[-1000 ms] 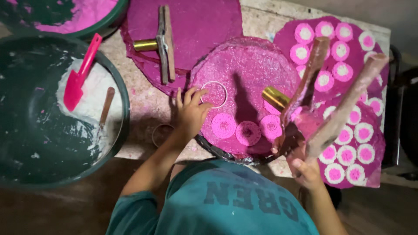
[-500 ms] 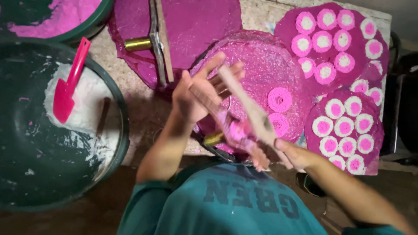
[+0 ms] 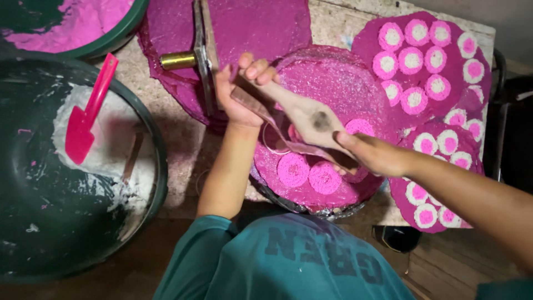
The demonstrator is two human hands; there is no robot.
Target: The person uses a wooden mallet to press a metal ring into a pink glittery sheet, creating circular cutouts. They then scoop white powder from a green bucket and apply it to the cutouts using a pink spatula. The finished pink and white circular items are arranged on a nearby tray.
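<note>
Hands now both on the wooden press [image 3: 302, 119]: left hand [image 3: 236, 91] has come off the pink tray [image 3: 344, 78] and clamps its far handle, right hand [image 3: 377, 155] wraps the near end. Press has swung from upright at the right edge to lying across the tray, above the pink spiral discs [image 3: 308, 172]. Reads as mid-press, another disc being formed; red scoop [image 3: 83, 125] sits untouched in the green basin [image 3: 158, 166].

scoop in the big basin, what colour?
Bright pink-red scoop, lying on white powder; head view.
</note>
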